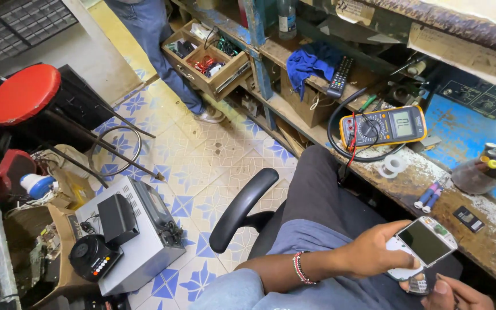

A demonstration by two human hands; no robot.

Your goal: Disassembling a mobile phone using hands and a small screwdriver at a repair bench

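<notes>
**Small phone held over the lap**

While the person is sitting at the counter (477,241), the left hand (374,252) is gripping a small white phone (423,247) by its sides, low on the near right, over the lap. The right hand (454,294) is touching the phone's bottom end; I cannot tell whether its fingers are closing on it. The phone is looking light, hard and smooth, with a flat glass screen that could crack, so holding the edges seems safest. A yellow meter (383,126) is sitting farther back.
</notes>
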